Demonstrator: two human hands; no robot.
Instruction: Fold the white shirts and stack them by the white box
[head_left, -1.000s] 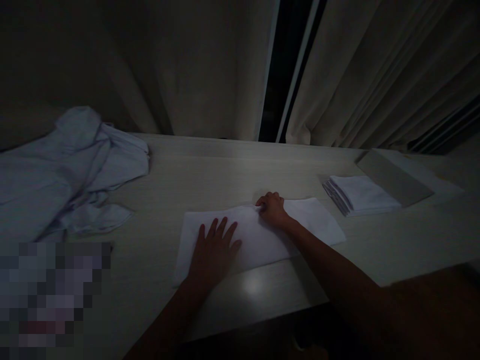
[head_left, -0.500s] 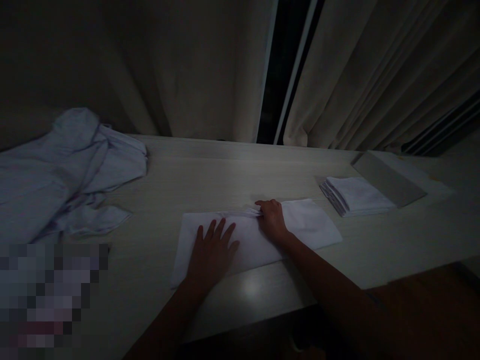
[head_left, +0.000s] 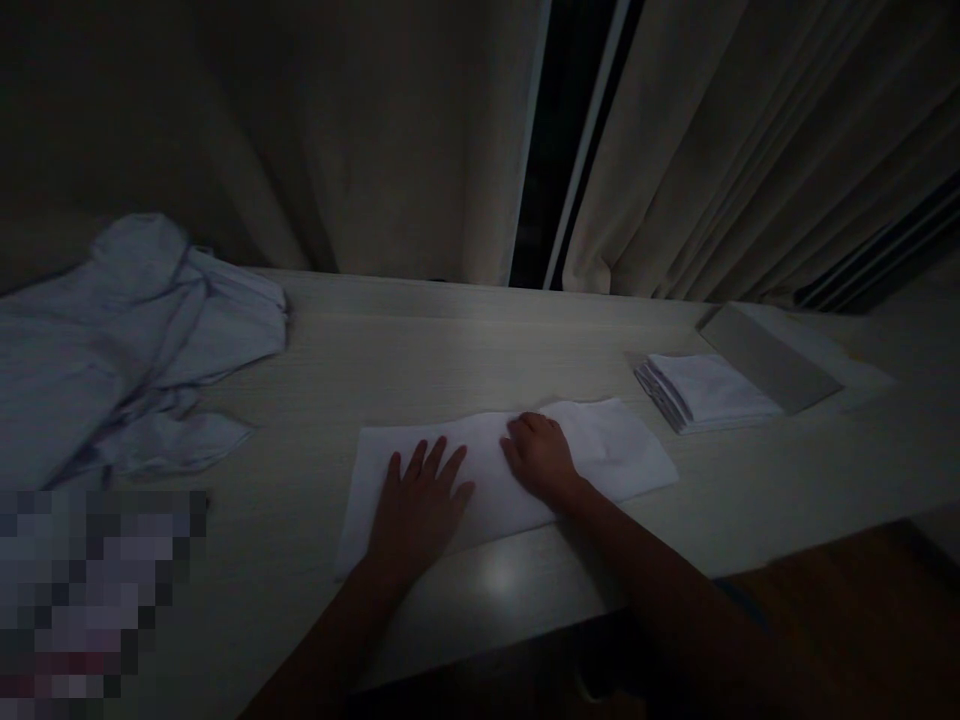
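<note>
A white cloth (head_left: pixel 487 480), folded into a long strip, lies across the pale tabletop in front of me. My left hand (head_left: pixel 424 510) rests flat on its left part with the fingers spread. Just right of the strip's middle, my right hand (head_left: pixel 541 455) is closed at the far edge, its fingers curled on the fabric. The fingertips are partly hidden beneath the hand. To the right, apart from both hands, sits a neat stack of folded white cloth (head_left: pixel 712 388).
A heap of crumpled white cloth (head_left: pixel 142 340) covers the table's left end. Behind the folded stack lies a grey, flat-sided object (head_left: pixel 772 355). Curtains (head_left: pixel 390 140) hang along the back. The table's front edge (head_left: pixel 480 655) runs below my arms, and a blurred patch hides the lower left.
The bunched far edge of the strip now lies smoother and straighter. My right hand has curled in and turned slightly over the cloth, while my left hand stays flat in place.
</note>
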